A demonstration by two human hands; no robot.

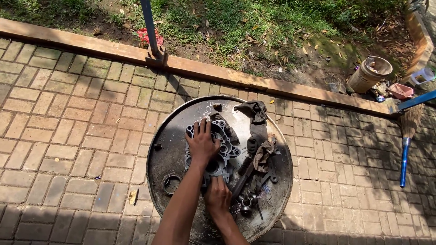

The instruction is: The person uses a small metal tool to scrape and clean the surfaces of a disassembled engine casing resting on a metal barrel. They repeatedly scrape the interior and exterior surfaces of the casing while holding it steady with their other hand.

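Note:
A grey metal engine casing (225, 147) with several round holes lies on a big round metal tray (170, 156) on the brick paving. My left hand (202, 143) rests on top of the casing, fingers spread and curled over its far edge. My right hand (218, 195) is closed at the casing's near edge. What lies under its fingers is hidden.
Dark rags (257, 124), a metal ring (171, 183) and several small tools and parts (252, 190) share the tray. A wooden curb (281, 88) borders the grass beyond. A blue post (149, 27), a bucket (369, 73) and a blue-handled broom (405, 145) stand around.

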